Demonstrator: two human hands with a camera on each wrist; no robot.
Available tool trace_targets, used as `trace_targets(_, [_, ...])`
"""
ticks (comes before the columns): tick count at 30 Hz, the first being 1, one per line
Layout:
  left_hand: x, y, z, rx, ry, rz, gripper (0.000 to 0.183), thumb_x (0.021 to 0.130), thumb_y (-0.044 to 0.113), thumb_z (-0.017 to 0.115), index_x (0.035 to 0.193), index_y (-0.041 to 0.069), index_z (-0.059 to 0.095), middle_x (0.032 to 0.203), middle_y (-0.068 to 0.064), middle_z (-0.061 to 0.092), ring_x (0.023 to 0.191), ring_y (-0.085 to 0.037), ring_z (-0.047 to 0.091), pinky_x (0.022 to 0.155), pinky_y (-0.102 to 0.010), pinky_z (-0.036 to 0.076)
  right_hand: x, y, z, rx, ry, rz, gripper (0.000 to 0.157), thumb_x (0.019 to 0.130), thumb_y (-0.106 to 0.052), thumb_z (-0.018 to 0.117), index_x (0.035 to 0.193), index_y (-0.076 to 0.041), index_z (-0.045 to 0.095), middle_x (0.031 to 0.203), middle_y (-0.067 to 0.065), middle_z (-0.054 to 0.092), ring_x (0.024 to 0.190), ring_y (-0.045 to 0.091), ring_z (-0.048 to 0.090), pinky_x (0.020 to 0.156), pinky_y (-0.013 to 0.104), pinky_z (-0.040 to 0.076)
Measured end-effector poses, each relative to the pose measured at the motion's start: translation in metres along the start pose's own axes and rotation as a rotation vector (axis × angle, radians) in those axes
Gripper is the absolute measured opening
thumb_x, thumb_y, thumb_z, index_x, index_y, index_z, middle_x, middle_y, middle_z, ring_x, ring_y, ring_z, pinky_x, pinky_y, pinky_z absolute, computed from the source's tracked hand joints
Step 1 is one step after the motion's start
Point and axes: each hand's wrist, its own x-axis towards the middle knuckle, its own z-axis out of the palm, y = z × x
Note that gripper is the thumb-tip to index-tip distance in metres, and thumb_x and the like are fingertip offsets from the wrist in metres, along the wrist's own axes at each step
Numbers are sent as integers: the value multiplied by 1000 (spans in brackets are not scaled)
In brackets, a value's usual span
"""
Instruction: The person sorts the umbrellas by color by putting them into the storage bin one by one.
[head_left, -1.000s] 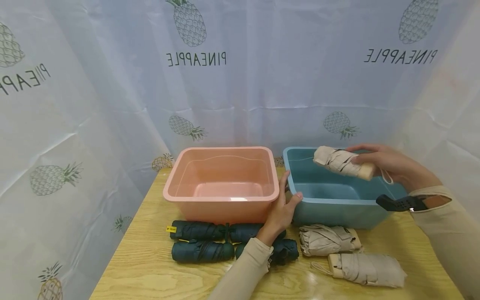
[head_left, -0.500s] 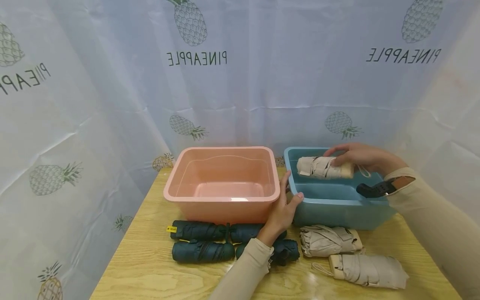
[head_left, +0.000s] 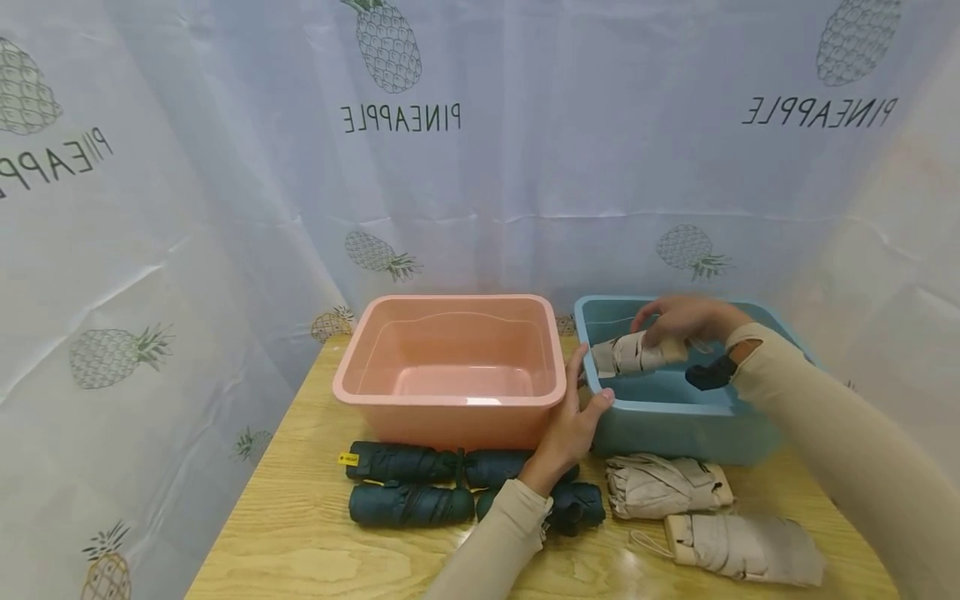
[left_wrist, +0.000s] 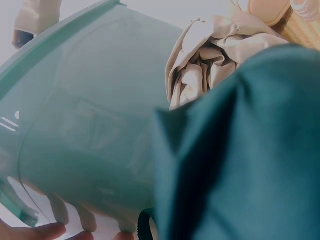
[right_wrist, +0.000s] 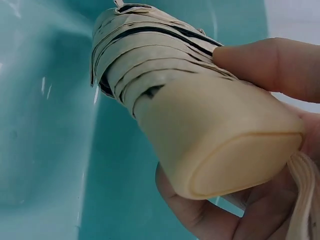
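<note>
My right hand (head_left: 686,321) grips a folded beige umbrella (head_left: 633,354) inside the blue bin (head_left: 667,406), below its rim at the left end. In the right wrist view, thumb and fingers hold the sides of the umbrella's pale handle (right_wrist: 220,145), and a wrist strap (right_wrist: 302,195) dangles from it. My left hand (head_left: 567,429) rests at the blue bin's front left corner, its thumb near the rim and its fingers along the left side. The left wrist view shows those fingertips (left_wrist: 52,230) against the bin's wall. Dark folded umbrella fabric (left_wrist: 250,150) fills much of that view.
A pink bin (head_left: 450,421) stands left of the blue one. Several dark folded umbrellas (head_left: 411,505) lie before it, partly under my left forearm. Two beige folded umbrellas (head_left: 663,486) lie in front of the blue bin. A pineapple-print curtain (head_left: 525,167) hangs behind.
My right hand has moved left and down with the beige umbrella, from above the blue bin to inside it. The left hand keeps its place at the corner.
</note>
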Motion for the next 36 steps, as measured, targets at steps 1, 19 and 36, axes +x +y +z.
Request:
trace_targets(1, [0, 0, 0, 1, 1, 0, 73, 97, 54, 48, 162, 40, 17, 167, -2, 28, 148, -34, 40, 114, -62, 38, 2, 0, 1, 3, -1, 6, 47, 96, -19, 61, 138, 0, 53, 103, 12, 63, 79, 21, 61, 68, 37, 54])
trace_targets(19, [-1, -1, 2, -7, -2, -9, 73, 96, 53, 49, 161, 45, 16, 166, 0, 27, 148, -28, 38, 115, -59, 38, 28, -5, 22, 17, -7, 95, 42, 94, -11, 62, 132, 4, 54, 116, 22, 60, 94, 29, 62, 73, 37, 56])
trace_targets(36, [-2, -1, -1, 15, 6, 8, 74, 97, 55, 50, 161, 44, 16, 165, -1, 30, 146, -29, 41, 113, -59, 39, 29, 8, 22, -105, 106, 93, 28, 88, 2, 62, 116, 6, 59, 110, 22, 61, 90, 30, 60, 70, 33, 54])
